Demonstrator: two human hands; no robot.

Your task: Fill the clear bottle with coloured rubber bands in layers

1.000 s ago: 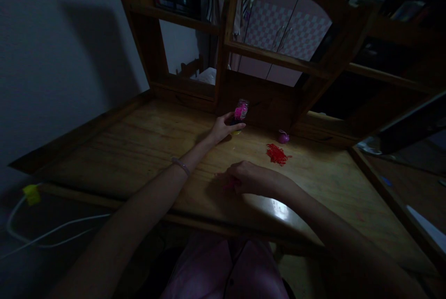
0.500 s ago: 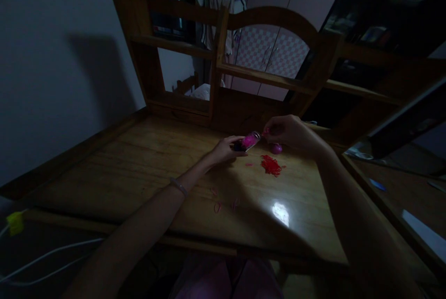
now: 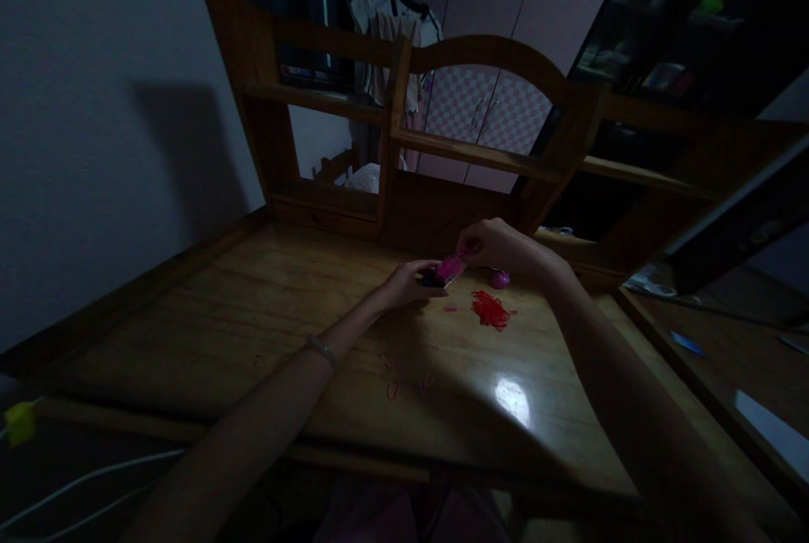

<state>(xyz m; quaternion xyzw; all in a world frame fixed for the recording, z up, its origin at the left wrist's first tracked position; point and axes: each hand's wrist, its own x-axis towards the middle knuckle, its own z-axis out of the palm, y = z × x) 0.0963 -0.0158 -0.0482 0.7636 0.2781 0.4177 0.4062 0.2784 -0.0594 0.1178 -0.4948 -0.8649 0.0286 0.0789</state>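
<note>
My left hand (image 3: 404,283) is closed around a small clear jar (image 3: 450,270) with bright pink stuff inside and a dark bottom end. The jar is tilted, its mouth toward the upper right. At that mouth my right hand (image 3: 496,244) pinches some pink rubber bands (image 3: 468,251); its fingertips partly cover the opening. Below the right hand, a pile of red rubber bands (image 3: 490,310) lies on the wooden desk (image 3: 303,307). A round purple object (image 3: 500,279) sits just behind the pile. Loose pink bands (image 3: 393,391) lie nearer the front edge.
A wooden shelf frame (image 3: 398,104) rises along the back of the desk. To the left is a pale wall (image 3: 94,147). A white cable (image 3: 94,471) and a yellow tag (image 3: 21,423) are at the lower left. White paper (image 3: 771,425) lies at the far right.
My right hand has moved left and brought the pink rubber bands to the jar's mouth. My left hand still holds the jar in nearly the same place. The view has tipped slightly upward.
</note>
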